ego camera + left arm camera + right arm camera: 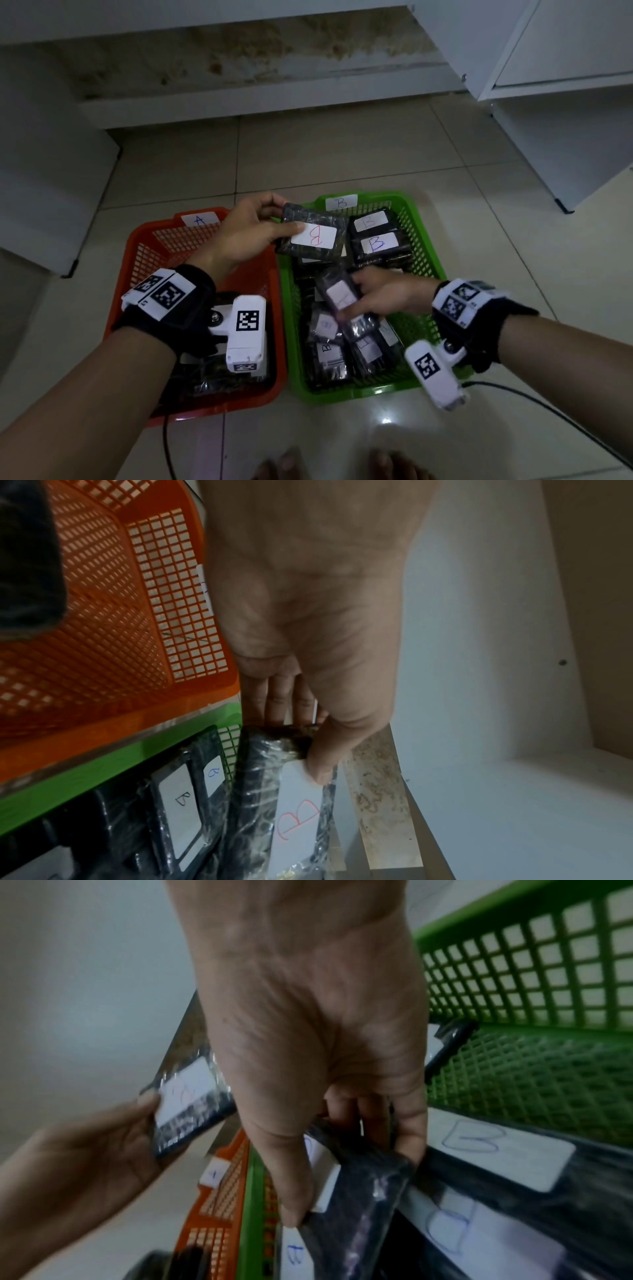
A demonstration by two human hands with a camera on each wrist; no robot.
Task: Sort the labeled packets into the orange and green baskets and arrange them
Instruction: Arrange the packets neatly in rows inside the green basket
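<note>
My left hand (286,216) (304,742) holds a black packet with a red B label (311,236) (291,813) above the gap between the two baskets. Lower down, my right hand (352,294) (349,1183) grips another black packet (339,294) (363,1199) inside the green basket (421,233) (514,988); its label looks like an A. The green basket carries a B tag and several labeled packets (375,233) (181,796). The orange basket (137,240) (103,615) has an A tag, and dark packets (205,383) lie at its near end.
The baskets sit side by side on a tiled floor. White cabinets (565,102) stand to the right and left, with a stained wall base (257,58) behind. A black cable (548,411) trails over the floor at right. Bare feet (342,466) show at the bottom edge.
</note>
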